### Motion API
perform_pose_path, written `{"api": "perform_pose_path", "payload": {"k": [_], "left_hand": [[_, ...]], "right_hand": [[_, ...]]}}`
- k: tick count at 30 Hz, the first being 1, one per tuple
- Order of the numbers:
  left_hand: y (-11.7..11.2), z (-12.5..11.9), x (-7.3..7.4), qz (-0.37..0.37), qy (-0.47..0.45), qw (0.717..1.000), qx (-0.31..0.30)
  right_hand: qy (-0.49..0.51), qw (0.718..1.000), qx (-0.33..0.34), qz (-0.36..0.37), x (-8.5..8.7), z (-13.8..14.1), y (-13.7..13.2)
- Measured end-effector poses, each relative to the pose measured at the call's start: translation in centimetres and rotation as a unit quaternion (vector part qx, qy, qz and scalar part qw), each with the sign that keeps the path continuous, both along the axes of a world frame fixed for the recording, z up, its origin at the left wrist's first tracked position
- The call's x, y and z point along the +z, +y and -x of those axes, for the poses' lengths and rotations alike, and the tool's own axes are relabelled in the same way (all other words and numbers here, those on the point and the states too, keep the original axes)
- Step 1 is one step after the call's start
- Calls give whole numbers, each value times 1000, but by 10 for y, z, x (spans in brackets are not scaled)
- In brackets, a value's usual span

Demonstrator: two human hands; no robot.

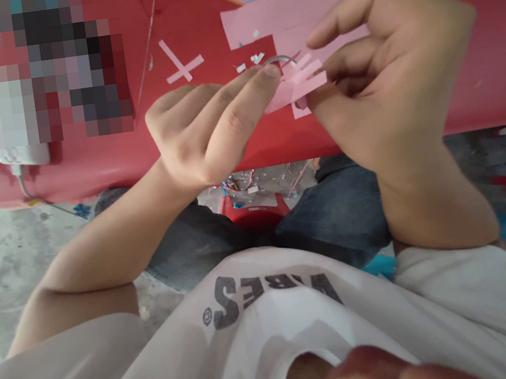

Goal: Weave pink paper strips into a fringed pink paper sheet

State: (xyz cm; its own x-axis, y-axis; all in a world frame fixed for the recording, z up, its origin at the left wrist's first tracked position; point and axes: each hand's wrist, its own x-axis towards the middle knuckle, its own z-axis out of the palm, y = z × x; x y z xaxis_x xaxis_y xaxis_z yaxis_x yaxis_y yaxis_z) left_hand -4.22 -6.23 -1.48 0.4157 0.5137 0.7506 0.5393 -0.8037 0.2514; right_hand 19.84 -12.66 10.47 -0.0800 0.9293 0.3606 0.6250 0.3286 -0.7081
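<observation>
My left hand (212,129) is closed in a pinch on a small bundle of pink paper strips (301,80) held above the edge of the red table (487,59). A thin curved metal wire (279,59) arches over the strips at my left fingertips. My right hand (387,72) holds the same bundle from the right, thumb and lower fingers pressed on it, index finger stretched out above. Behind the hands lies a larger pink paper sheet (267,16).
Two crossed pink strips (181,65), a thin stick (147,42) and small paper scraps lie on the table. A white charger block (20,155) with a cable sits at the left edge. Under the table are my knees in jeans, a red stool (256,214) and littered scraps.
</observation>
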Motion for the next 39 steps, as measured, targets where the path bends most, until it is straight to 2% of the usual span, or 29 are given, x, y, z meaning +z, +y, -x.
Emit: {"api": "perform_pose_path", "payload": {"k": [4, 8, 11, 14, 20, 22, 25, 27, 31, 34, 39], "left_hand": [[3, 4, 1, 49, 26, 998, -14], [1, 6, 14, 64, 41, 997, -8], [-9, 1, 26, 97, 23, 995, 26], [-20, -7, 35, 121, -5, 991, 47], [-26, -8, 39, 163, -36, 986, 20], [-26, -8, 41, 157, -41, 986, 28], [-28, -14, 48, 69, -80, 994, 16], [-32, -20, 56, 41, -134, 990, -8], [-36, -27, 71, 102, -196, 974, -38], [-33, -29, 71, 110, -213, 970, -45], [-22, -34, 61, 133, -293, 944, -70]], "right_hand": [[-20, 1000, -7, 0, 2, 2, -2], [7, 1000, 1, 11, 5, 9, -6], [28, 999, 5, 20, 4, 14, -9], [38, 999, -6, -11, 2, 18, -10], [50, 999, -17, 4, 4, 23, -16], [47, 999, -20, -8, 3, 23, -16], [10, 999, -29, -31, -5, 20, -15], [-21, 998, -33, -50, -11, 18, -12], [-53, 994, -33, -85, -18, 16, -7], [-68, 994, -30, -84, -15, 16, -7], [-57, 996, -10, -60, -8, 17, -8]]}}
